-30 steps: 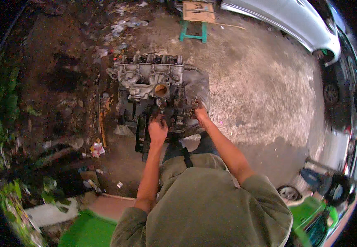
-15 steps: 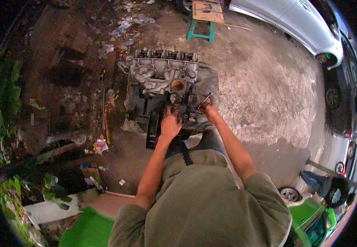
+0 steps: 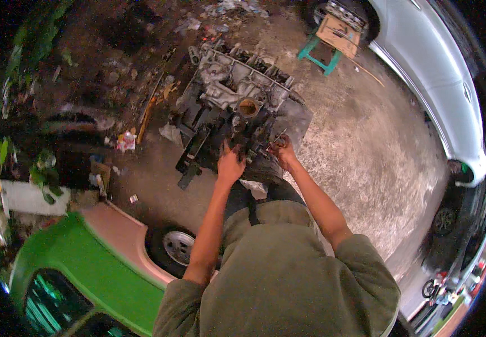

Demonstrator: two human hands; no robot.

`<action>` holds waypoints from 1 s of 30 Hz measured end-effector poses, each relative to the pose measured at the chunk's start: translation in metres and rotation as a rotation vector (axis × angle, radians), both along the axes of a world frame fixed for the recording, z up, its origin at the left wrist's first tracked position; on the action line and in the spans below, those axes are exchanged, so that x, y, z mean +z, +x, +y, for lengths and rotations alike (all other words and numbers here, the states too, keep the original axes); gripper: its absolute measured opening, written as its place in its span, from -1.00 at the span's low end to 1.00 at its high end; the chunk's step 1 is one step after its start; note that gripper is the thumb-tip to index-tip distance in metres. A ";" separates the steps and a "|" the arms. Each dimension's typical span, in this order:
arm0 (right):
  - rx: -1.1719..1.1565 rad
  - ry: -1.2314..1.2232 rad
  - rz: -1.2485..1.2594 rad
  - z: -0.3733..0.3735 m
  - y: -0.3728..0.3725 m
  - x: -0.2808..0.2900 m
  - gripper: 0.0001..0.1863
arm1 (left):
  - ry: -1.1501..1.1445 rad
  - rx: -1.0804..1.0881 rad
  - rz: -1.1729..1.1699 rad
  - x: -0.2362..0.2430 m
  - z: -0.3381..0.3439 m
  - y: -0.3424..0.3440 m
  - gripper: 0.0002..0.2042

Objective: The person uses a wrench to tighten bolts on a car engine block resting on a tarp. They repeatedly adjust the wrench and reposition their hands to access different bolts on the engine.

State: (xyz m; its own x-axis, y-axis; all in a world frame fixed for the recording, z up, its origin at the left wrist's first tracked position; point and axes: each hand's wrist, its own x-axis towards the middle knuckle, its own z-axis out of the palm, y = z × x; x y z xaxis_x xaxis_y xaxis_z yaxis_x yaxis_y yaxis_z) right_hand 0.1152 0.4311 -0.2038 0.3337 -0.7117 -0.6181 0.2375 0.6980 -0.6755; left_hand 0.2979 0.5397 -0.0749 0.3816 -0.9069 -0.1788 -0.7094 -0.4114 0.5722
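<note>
An engine (image 3: 229, 92) with a grey metal head and a round brownish opening sits in front of me. Its near side is a jumble of dark, greasy parts. My left hand (image 3: 232, 163) bends its blackened fingers onto these parts, just below the round opening; what they grip is too dark to make out. To the right, my right hand (image 3: 283, 154) is closed around a slim silver wrench-like tool (image 3: 280, 135), its upper end sticking out past the fingers. This hand is at the engine's right near corner.
A green stool (image 3: 327, 56) with a board and tools on top stands far right, beside a silver car (image 3: 434, 62). Behind me at the lower left is a green and pink car (image 3: 114, 264). Litter (image 3: 125, 140) and dark soil lie left; rough concrete (image 3: 361, 146) stretches right.
The whole view has turned, so the engine looks slanted and the green and pink car shows more fully. Less of the silver tool is visible. Both hands keep their places at the engine.
</note>
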 end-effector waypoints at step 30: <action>0.023 -0.059 -0.002 -0.016 0.013 0.032 -0.47 | -0.194 0.153 0.015 -0.018 0.008 -0.017 -0.77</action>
State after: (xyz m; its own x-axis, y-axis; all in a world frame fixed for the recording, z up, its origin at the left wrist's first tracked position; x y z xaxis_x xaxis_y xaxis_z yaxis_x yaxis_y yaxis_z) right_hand 0.1285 0.4151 -0.1719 0.3518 -0.7393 -0.5742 0.2233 0.6620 -0.7155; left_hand 0.2809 0.5479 -0.0930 0.5162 -0.8564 -0.0140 -0.6380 -0.3953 0.6609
